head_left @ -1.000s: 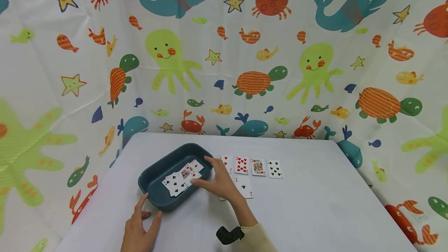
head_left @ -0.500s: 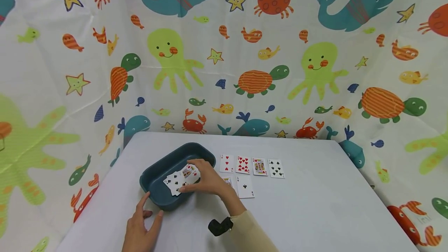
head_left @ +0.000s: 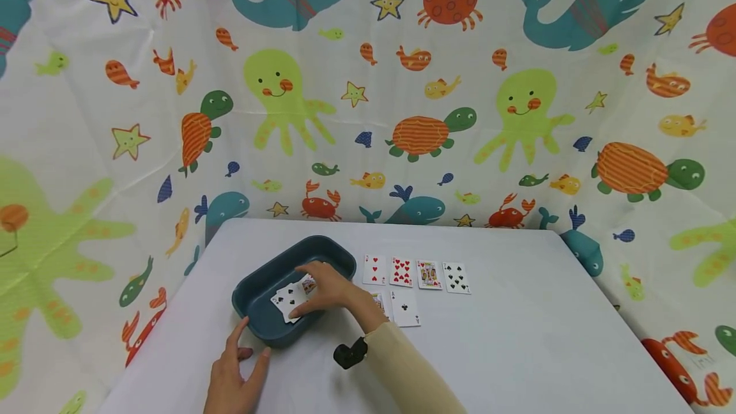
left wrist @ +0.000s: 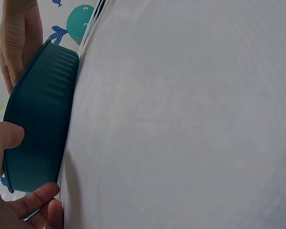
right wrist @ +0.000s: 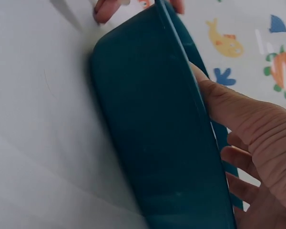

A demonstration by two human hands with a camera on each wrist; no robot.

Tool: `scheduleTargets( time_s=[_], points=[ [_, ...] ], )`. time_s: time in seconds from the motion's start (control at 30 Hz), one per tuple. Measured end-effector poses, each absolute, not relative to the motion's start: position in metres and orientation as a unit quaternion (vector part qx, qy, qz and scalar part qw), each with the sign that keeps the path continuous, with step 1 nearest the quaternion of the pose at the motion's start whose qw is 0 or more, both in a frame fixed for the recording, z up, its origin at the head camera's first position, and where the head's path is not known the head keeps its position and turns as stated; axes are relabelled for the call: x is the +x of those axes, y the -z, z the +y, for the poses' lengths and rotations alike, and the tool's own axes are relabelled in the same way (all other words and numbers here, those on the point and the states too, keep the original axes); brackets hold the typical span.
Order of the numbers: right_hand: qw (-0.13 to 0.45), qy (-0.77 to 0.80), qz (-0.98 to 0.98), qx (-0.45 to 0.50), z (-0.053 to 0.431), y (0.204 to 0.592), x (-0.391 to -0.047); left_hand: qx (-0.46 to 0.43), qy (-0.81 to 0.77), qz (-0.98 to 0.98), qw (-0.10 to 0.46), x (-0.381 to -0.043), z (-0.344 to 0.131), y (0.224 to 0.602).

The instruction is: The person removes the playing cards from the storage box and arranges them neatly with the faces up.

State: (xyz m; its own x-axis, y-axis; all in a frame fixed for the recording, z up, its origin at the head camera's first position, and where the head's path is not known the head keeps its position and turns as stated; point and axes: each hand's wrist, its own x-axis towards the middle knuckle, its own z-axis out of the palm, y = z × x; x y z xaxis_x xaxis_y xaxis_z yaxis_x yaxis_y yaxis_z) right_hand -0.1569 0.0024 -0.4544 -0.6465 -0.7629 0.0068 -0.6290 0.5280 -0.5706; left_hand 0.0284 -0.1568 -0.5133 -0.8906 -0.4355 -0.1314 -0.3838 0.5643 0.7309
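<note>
A dark teal plastic tub (head_left: 253, 328) sits slantwise on the white table with several playing cards (head_left: 285, 299) lying loose inside. My right hand (head_left: 330, 289) reaches over its near side, thumb and fingers spread apart above the cards and hiding some of them. In the right wrist view the thumb (right wrist: 238, 102) crosses the rim and the fingertips are out of sight. My left hand (head_left: 232, 375) rests at the near-left end of the tub. The left wrist view shows its thumb (left wrist: 12, 135) against the tub wall and other fingers by the base.
Right of the tub, cards lie face up: a row with a hearts card (head_left: 375, 270), another hearts card (head_left: 401, 271), a king (head_left: 429, 275) and a spades card (head_left: 457, 278). Below are an ace of clubs (head_left: 406, 308) and a half-hidden face card (head_left: 379, 302). A sea-animal curtain (head_left: 368, 82) hangs behind.
My right hand has moved left from the tub's right rim, down over the cards inside, uncovering the hearts card and part of a face card. The left hand stays at the tub.
</note>
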Motion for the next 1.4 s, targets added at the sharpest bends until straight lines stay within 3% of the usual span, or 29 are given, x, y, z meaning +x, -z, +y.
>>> scheduleTargets(
  time_s=[0.63, 1.4],
  points=[
    [0.175, 0.205, 0.879, -0.394, -0.024, 0.46, -0.163, 0.218, 0.408, -0.886, 0.043, 0.031, -0.158, 0.511],
    [0.182, 0.103, 0.877, -0.432, -0.042, 0.466, -0.168, 0.219, 0.406, -0.886, 0.047, 0.032, -0.157, 0.51]
  ],
)
